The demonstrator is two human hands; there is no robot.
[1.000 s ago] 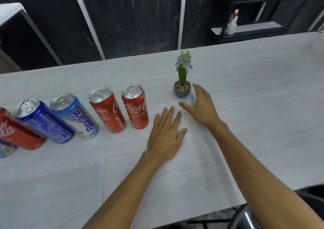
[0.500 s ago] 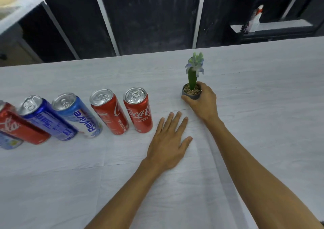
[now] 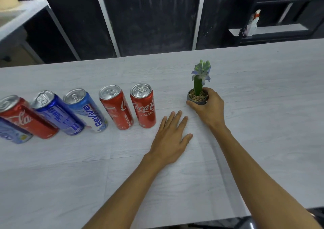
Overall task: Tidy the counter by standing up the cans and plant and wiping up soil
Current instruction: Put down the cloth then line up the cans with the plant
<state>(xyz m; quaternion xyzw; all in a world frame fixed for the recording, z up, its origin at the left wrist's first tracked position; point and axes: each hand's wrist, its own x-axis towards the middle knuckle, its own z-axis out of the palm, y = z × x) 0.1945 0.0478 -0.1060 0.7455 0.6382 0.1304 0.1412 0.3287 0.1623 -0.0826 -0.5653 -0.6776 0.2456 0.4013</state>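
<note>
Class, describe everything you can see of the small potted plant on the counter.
The potted plant stands upright on the pale wood-grain counter. Its small round grey pot is topped with pebbles; a thick green stem carries pale blue and green buds, plastic-looking. The right hand grips the pot, thumb on the near side, fingers curled round the far rim.

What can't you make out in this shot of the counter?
Head view, pot: right side covered by the right hand.
Head view, pale blue can: cut off by the left edge, overlapped by a red can.
Head view, bottle on shelf: too blurred to read.
</note>
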